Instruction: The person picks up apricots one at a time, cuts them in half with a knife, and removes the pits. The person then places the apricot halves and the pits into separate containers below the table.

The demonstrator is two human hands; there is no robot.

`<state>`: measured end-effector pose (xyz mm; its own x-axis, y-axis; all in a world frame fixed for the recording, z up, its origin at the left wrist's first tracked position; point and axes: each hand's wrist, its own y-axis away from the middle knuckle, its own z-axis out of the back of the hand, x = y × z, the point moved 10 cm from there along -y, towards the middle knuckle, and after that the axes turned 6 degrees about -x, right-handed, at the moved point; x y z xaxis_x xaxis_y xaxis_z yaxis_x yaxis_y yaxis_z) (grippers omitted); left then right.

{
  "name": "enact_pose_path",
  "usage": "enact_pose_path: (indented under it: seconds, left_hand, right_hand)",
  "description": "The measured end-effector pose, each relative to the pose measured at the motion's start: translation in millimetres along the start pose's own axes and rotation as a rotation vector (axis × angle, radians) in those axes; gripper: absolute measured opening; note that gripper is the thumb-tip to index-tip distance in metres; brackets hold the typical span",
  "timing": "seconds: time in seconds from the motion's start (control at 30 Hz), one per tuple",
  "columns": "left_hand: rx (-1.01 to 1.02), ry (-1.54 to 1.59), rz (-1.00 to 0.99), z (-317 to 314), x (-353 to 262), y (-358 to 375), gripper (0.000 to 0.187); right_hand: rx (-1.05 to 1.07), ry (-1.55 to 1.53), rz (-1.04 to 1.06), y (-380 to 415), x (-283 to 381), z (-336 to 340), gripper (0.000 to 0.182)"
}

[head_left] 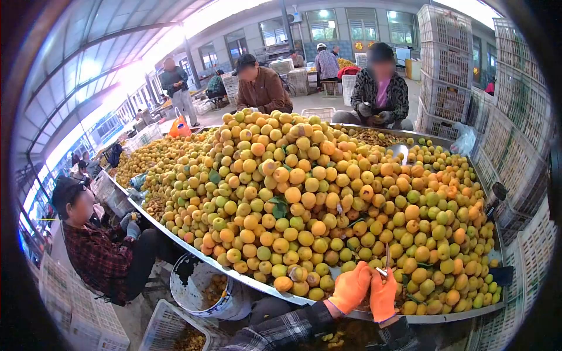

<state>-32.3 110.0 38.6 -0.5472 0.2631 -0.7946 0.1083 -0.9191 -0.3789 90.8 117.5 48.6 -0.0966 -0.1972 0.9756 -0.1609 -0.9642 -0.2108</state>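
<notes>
A huge heap of yellow, orange and green round fruits (304, 193) covers a long metal table (193, 248). Both my hands wear orange gloves at the table's near edge. My left hand (350, 288) is curled closed around something I cannot make out, probably a fruit. My right hand (383, 295) touches it and grips a small tool whose thin curved metal blade (386, 257) rises above the gloves. My plaid sleeves show below.
A seated person in plaid (96, 245) works at the left edge; two others (260, 88) sit at the far side. A bucket (202, 289) and a white crate (170, 330) with fruit stand below the table. Stacked white crates (448, 58) rise at the right.
</notes>
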Motion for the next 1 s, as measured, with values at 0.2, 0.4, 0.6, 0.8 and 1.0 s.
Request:
enact_pose_path:
  seconds: [0.2, 0.4, 0.6, 0.8, 1.0]
  left_hand:
    - [0.051, 0.084, 0.049, -15.1, 16.0, 5.7, 0.013]
    - [-0.057, 0.051, -0.104, 1.1, -13.3, 6.1, 0.026]
    - [-0.081, 0.0, -0.066, 5.3, -12.5, -8.9, 0.041]
    - [-0.04, 0.087, -0.071, 4.0, -22.8, -10.4, 0.024]
    - [-0.005, 0.494, 0.243, -9.3, 16.6, -3.3, 0.031]
  right_hand:
    - [-0.008, 0.242, 0.099, 6.1, 11.5, 7.1, 0.022]
    - [-0.015, 0.184, 0.142, 4.5, 10.0, 4.5, 0.019]
    - [-0.025, -0.126, -0.127, 6.6, -13.9, 7.5, 0.018]
    - [-0.066, 0.021, -0.027, 7.3, 9.0, 16.3, 0.018]
    - [-0.071, 0.313, 0.253, 3.8, 40.7, 6.3, 0.021]
